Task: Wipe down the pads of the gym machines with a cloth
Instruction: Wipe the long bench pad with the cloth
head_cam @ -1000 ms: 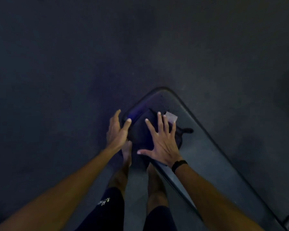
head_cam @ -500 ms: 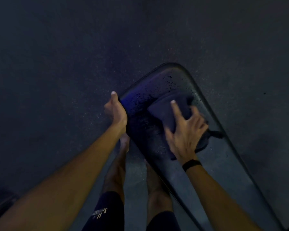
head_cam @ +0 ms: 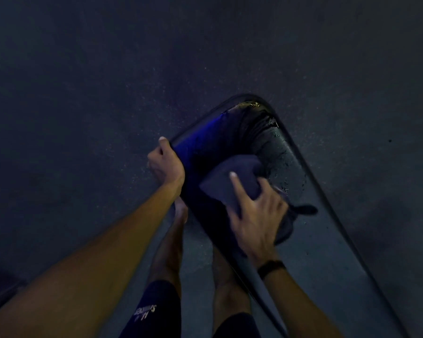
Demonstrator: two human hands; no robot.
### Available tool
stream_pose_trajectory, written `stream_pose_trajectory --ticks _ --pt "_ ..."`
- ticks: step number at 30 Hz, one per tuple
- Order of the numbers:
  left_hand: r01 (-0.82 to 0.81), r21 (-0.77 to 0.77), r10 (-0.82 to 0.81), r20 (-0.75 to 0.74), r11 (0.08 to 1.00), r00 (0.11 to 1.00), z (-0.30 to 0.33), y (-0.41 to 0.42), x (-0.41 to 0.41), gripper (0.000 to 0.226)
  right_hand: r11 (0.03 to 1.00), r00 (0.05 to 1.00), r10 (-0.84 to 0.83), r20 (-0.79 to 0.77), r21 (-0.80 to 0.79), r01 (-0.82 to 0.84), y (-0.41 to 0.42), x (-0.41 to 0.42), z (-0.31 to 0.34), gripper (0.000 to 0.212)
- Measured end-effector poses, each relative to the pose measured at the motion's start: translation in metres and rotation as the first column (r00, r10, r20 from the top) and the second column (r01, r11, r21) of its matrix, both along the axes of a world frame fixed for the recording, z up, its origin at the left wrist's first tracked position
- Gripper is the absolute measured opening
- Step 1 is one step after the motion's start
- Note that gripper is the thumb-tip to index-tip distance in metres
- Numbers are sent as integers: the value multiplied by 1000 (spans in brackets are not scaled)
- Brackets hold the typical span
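My right hand (head_cam: 255, 215), fingers spread flat on the cloth (head_cam: 232, 181), has swept up the wet pad (head_cam: 274, 147) while my left hand (head_cam: 165, 164) grips its edge, so wiping is underway.

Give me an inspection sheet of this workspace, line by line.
Surface: dark padded bench pad, droplets near its far end, torn cover at the far end.
Job's things: dark cloth lying on the pad.
Clutter: nothing seen.
Hands: left hand grips the pad's left edge; right hand presses the cloth with spread fingers, black wristband on that wrist.
Cables: nothing seen.
Surroundings: dark speckled floor; the person's bare legs below.
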State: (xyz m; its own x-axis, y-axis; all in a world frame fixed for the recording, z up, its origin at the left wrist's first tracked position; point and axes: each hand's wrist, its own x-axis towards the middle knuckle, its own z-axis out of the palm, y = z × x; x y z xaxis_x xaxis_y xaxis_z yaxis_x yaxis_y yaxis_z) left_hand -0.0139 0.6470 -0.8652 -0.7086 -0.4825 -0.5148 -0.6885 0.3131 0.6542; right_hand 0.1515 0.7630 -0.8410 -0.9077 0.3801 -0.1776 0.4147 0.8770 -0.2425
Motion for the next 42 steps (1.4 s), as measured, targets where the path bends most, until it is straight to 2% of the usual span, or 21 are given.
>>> stream_pose_trajectory --ticks 3,5,7,9,11,13,16,18,20,24,26,29,32,34,36,38,40,42 --pt "58 -64 -60 -31 996 998 0 0 1 53 975 975 -219 -28 33 220 49 6 -2 56" --pt "98 -134 -107 -62 986 992 -1 1 2 55 938 939 -338 -69 51 342 76 -35 -7 55" --pt "143 -203 -162 -82 969 983 -2 2 4 55 918 914 -389 -119 36 395 82 -96 -11 55" --pt "185 -265 -222 -118 946 968 -4 0 7 52 941 933 -329 -146 36 337 62 -140 -12 55" --pt "201 -288 -248 -137 936 959 -5 -1 9 49 981 973 -171 -154 64 182 28 -148 -10 54" --pt "211 -300 -262 -142 930 955 -6 1 9 48 998 992 -32 -124 48 38 1 -117 -6 55" --pt "211 -319 -268 -145 924 952 -5 -1 7 49 996 994 90 -55 -9 -91 0 -43 -3 58" --pt "228 -317 -279 -124 921 952 -6 -1 8 52 996 997 79 -20 -29 -80 21 -1 -2 59" --pt "231 -313 -282 -128 921 951 -5 -3 8 49 999 998 -44 -34 -16 44 50 10 -2 56" --pt "231 -319 -294 -164 919 942 -10 -3 8 46 953 948 -294 -120 35 300 85 -74 -11 50" --pt "241 -310 -304 -173 920 937 -12 -3 7 46 945 933 -318 -168 27 327 76 -130 -14 49" --pt "238 -313 -302 -176 919 937 -13 -5 8 46 979 970 -154 -187 102 175 39 -146 -12 50" --pt "231 -296 -286 -161 927 945 -12 -4 9 46 998 993 43 -108 45 -39 7 -81 -5 55" --pt "221 -298 -276 -156 928 948 -13 -4 9 47 996 995 86 -47 -10 -86 6 -22 -2 58" --pt "226 -296 -280 -152 928 948 -12 -4 8 48 999 999 29 -23 -39 -30 22 23 -1 58" --pt "239 -297 -291 -142 924 946 -10 -4 8 48 989 988 -144 -52 -30 143 49 30 -3 55" --pt "257 -307 -313 -147 916 938 -11 -4 10 46 945 943 -324 -74 6 326 72 -2 -8 54" --pt "251 -289 -309 -174 924 935 -12 -5 10 46 903 897 -425 -122 9 429 84 -67 -13 53"
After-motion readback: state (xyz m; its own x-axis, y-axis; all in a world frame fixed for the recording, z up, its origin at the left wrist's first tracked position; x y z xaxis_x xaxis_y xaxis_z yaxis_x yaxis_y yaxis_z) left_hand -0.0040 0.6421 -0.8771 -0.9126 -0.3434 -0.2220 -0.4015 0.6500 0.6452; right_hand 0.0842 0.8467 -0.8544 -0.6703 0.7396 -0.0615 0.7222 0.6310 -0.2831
